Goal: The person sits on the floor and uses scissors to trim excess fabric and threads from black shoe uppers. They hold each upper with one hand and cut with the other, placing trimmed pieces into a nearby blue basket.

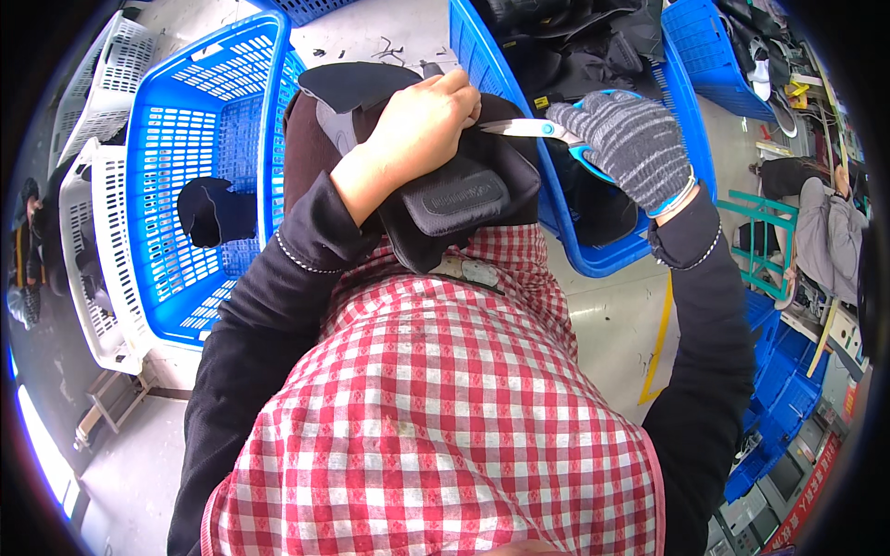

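Note:
A black padded fabric piece (464, 200), which looks like part of a shoe upper, lies across my lap with a raised oval patch facing up. My bare left hand (422, 125) pinches its far edge with bent fingers. In my right hand (630, 144), which wears a grey striped knit glove, is a pair of scissors (528, 128) with light blue handles. The blades point left, and their tips are close to my left fingertips. Whether they touch the fabric or a thread I cannot tell. A dark flap (357, 85) spreads beyond my left wrist.
On my left stands a blue perforated basket (158, 250) with one black piece (216, 211) inside. At my right, a blue crate (598, 259) holds several black pieces. White baskets (111, 269) stand farther left. Another person (825, 227) is at the far right, near a green frame (783, 243).

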The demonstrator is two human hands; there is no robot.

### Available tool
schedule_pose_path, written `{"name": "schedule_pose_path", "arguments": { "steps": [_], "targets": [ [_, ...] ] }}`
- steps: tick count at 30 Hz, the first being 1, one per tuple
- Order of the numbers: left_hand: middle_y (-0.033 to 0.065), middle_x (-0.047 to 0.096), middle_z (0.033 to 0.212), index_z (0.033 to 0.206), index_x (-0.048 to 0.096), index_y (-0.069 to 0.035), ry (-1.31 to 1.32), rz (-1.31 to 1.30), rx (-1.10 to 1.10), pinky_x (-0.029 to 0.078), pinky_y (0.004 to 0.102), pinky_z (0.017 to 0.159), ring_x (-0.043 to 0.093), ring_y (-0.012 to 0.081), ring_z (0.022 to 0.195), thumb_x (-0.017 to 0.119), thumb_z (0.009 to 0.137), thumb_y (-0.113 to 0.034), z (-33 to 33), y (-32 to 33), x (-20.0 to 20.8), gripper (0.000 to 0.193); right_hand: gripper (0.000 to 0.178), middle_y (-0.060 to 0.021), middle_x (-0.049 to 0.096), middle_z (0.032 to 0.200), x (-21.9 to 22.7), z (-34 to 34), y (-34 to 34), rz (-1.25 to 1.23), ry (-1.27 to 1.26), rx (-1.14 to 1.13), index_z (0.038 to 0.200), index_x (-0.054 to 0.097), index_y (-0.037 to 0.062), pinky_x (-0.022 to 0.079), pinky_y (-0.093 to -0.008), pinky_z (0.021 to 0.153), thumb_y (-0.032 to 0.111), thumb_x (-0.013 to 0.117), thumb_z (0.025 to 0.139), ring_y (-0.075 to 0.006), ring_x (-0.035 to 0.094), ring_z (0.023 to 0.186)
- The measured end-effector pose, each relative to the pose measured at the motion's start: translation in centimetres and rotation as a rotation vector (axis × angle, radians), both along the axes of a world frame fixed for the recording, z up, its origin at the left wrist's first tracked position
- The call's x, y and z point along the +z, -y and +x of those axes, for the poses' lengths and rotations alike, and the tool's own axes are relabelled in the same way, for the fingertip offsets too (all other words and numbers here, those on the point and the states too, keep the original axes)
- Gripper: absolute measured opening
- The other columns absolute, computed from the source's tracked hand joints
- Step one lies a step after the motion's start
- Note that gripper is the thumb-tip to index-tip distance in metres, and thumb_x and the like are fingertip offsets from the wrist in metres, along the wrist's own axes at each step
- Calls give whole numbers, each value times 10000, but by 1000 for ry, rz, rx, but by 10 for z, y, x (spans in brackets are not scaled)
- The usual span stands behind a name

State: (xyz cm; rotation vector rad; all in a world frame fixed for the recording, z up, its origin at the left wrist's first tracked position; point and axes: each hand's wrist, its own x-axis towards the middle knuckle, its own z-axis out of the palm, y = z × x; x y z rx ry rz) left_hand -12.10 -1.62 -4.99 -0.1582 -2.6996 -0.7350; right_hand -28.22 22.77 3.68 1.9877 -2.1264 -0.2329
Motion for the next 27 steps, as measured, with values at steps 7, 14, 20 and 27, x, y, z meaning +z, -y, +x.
{"name": "schedule_pose_path", "arguments": {
  "steps": [7,14,20,27],
  "targets": [
    [100,613,937,916,636,-50,-4,5,1,560,401,789,678,327,893,712,869,-66,1,1,-2,91,498,-88,730,1101,8,5,16,82,-34,-13,1299,706,194,565,-410,872,266,793,814,-277,704,999],
    [103,618,923,909,639,-28,-37,82,21,552,385,772,676,319,832,711,911,-111,5,3,9,110,411,-93,722,1137,2,5,8,188,266,-289,1340,661,157,583,-333,831,218,723,938,-217,720,975],
    [104,607,914,917,649,18,-71,416,-111,520,352,748,634,272,812,689,985,-106,47,-4,41,147,388,-74,669,1183,-50,56,6,-357,1532,-558,1341,598,25,538,-237,886,65,722,976,-137,653,1053],
    [181,597,1156,1229,581,24,-68,292,283,510,388,884,610,317,1050,798,866,-108,169,2,44,443,416,-46,671,1168,-89,106,7,-574,1938,-855,1326,621,-8,514,-262,984,7,721,922,-133,639,1081]
  ]
}}
